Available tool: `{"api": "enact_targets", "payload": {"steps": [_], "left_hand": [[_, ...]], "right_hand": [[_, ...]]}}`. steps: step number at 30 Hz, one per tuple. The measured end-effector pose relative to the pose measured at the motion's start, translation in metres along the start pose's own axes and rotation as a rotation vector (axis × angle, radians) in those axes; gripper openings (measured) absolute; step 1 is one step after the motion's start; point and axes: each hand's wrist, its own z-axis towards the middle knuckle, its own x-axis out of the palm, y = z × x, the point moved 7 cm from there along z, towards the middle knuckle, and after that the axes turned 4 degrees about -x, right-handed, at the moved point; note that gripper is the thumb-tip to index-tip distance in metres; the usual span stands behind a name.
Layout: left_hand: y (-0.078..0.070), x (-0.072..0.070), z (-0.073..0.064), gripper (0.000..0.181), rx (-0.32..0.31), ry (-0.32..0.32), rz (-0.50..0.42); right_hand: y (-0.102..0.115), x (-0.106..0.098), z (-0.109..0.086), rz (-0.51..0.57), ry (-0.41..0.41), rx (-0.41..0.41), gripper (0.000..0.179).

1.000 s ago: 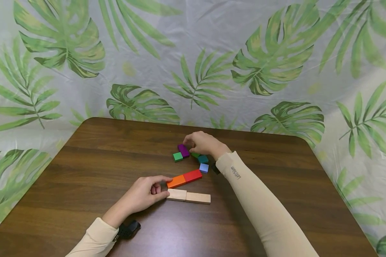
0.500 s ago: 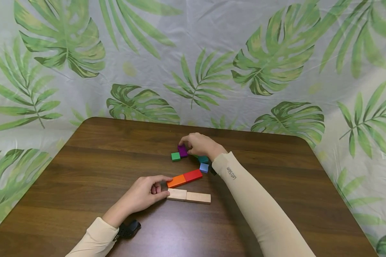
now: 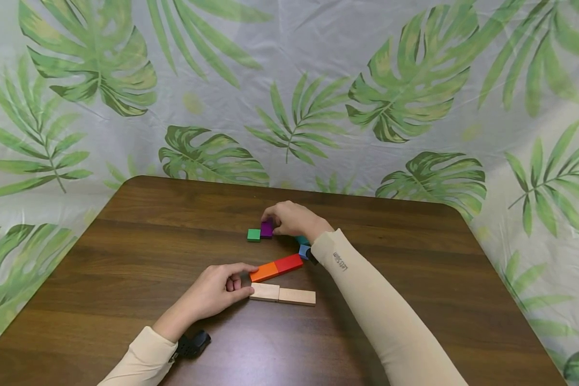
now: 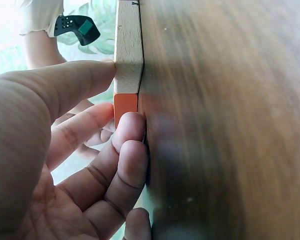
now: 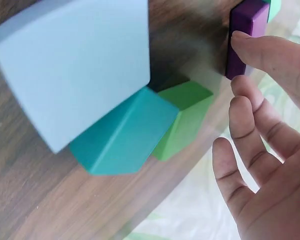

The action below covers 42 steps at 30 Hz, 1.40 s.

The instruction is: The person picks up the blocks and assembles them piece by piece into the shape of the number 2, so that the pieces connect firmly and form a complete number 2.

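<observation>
My right hand [image 3: 296, 219] pinches a purple block [image 3: 266, 230] on the table, its thumb along the near side in the right wrist view. A small green block [image 3: 253, 235] lies against the purple one's left side. My left hand [image 3: 217, 289] rests at the left ends of two rows. Its thumb touches a pale wooden block [image 3: 265, 291], and its index fingertip lies on an orange block [image 3: 264, 272]. The other left fingers are loosely bent beside the blocks in the left wrist view. A red block [image 3: 289, 263] continues the orange one; another wooden block [image 3: 296, 297] continues the pale one.
Under the right wrist are a light blue block [image 5: 80, 70], a teal block [image 5: 125, 135] and a darker green block [image 5: 185, 120], partly hidden in the head view. The brown table [image 3: 125, 257] ends before a leaf-patterned cloth [image 3: 318, 107].
My right hand has slid the purple block to the left and turned it straighter, and the small green block has shifted left with it. The left hand has stayed in place.
</observation>
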Motion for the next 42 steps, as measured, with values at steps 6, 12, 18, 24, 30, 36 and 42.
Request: {"api": "enact_targets", "payload": {"steps": [6, 12, 18, 24, 30, 36, 42], "left_hand": [[0.000, 0.000, 0.000, 0.036, 0.001, 0.000, 0.001], [0.001, 0.000, 0.000, 0.036, 0.003, -0.004, 0.001], [0.002, 0.001, 0.001, 0.037, -0.001, -0.005, -0.002], [0.003, 0.000, 0.001, 0.037, -0.003, -0.004, 0.002], [0.003, 0.000, 0.001, 0.036, -0.006, -0.003, 0.004], [0.002, 0.000, 0.001, 0.036, -0.009, -0.002, 0.006], [0.001, 0.000, 0.001, 0.036, -0.005, -0.004, 0.010]], "right_hand": [[0.007, 0.003, 0.004, 0.013, 0.007, -0.009, 0.042], [0.009, 0.003, 0.004, -0.013, 0.011, -0.009, 0.048], [0.007, 0.003, 0.004, -0.017, 0.007, 0.002, 0.047], [0.003, 0.003, 0.003, -0.029, 0.003, 0.023, 0.041], [-0.004, 0.003, 0.001, -0.065, -0.008, 0.066, 0.036], [-0.007, 0.003, 0.000, -0.063, -0.015, 0.071, 0.034], [-0.010, 0.004, 0.002, -0.058, -0.021, 0.081, 0.032]]}}
